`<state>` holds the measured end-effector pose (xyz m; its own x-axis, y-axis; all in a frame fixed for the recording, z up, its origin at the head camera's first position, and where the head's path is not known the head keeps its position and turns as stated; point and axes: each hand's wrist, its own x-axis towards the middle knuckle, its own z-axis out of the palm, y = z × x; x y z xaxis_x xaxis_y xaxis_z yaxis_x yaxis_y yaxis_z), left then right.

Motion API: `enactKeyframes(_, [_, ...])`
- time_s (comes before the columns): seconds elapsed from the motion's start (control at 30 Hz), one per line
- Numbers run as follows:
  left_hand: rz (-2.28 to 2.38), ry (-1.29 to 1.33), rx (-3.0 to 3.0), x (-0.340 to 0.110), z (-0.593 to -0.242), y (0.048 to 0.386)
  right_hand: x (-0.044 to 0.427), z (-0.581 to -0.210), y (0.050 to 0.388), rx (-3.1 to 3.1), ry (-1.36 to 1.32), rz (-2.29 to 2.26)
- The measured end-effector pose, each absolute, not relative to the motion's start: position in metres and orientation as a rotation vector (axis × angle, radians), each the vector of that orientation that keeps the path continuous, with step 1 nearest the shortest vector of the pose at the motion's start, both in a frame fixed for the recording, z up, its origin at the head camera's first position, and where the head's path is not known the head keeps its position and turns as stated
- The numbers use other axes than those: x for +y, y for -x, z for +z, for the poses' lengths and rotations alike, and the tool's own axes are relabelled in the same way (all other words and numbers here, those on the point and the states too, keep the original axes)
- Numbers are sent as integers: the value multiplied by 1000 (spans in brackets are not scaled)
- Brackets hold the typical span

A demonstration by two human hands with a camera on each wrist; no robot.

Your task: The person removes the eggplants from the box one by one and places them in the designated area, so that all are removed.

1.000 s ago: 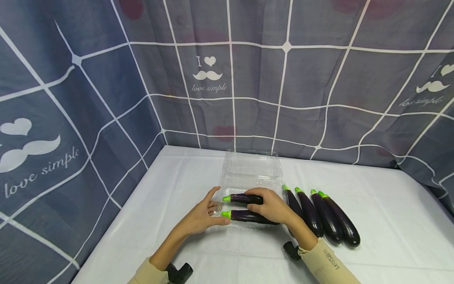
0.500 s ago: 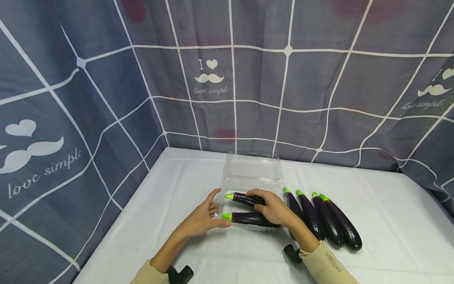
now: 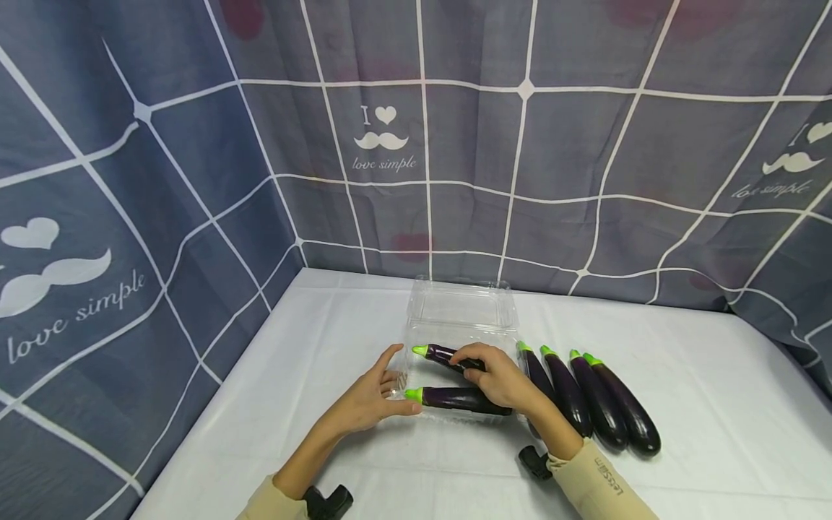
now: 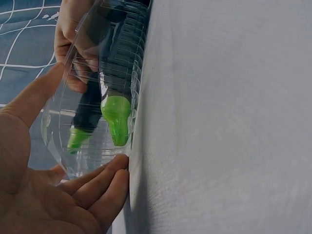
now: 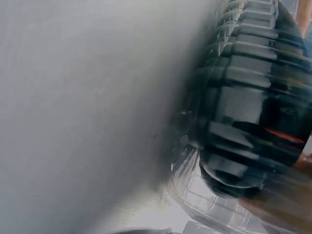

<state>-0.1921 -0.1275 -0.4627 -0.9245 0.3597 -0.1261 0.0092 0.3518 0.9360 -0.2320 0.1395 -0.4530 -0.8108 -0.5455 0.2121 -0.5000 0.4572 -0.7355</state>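
Note:
A clear plastic clamshell box (image 3: pixel 416 372) lies on the white table with its lid (image 3: pixel 463 303) folded back. My right hand (image 3: pixel 500 375) holds the rear eggplant (image 3: pixel 442 354) from above, over the box; its green stem end points left. A second eggplant (image 3: pixel 461 399) lies along the front of the box. At the box's left end is my left hand (image 3: pixel 373 397), thumb and fingers spread around that end. The left wrist view shows its fingers (image 4: pixel 105 187) touching the clear wall. In the right wrist view, the box wall and a dark eggplant (image 5: pixel 243 112) cover much of my right hand.
To the right of the box, several eggplants (image 3: pixel 601 397) lie side by side, stems away from me; my right forearm partly covers the nearest. A grey checked curtain (image 3: pixel 468 144) hangs behind and at the left of the white table (image 3: pixel 715 404).
The stem end of the rear eggplant has swung away from me, so it now lies slanted and farther from the front one. My left hand has stayed at the box's end.

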Motion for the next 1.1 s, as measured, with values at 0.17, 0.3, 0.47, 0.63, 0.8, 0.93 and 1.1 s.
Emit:
enactKeyframes(0.17, [1611,-311,2304,-127,-463,192,138,-453,232,2662,944,-1353])
enactKeyframes(0.3, [1609,-310,2308,-127,-462,192,137,-452,232,2712,947,-1383])
enactKeyframes(0.47, [1608,-304,2318,-127,-461,192,137,-452,232,2736,934,-1469])
enactKeyframes(0.63, [1621,-298,2302,-126,-460,191,139,-447,230,2746,768,-1626])
enactKeyframes(0.8, [1628,-289,2296,-126,-460,191,139,-444,228,2714,647,-1753])
enactKeyframes(0.93, [1625,-287,2297,-126,-462,192,140,-443,226,2693,626,-1794])
enactKeyframes(1.1, [1604,-298,2311,-127,-464,192,141,-445,224,2693,598,-1811])
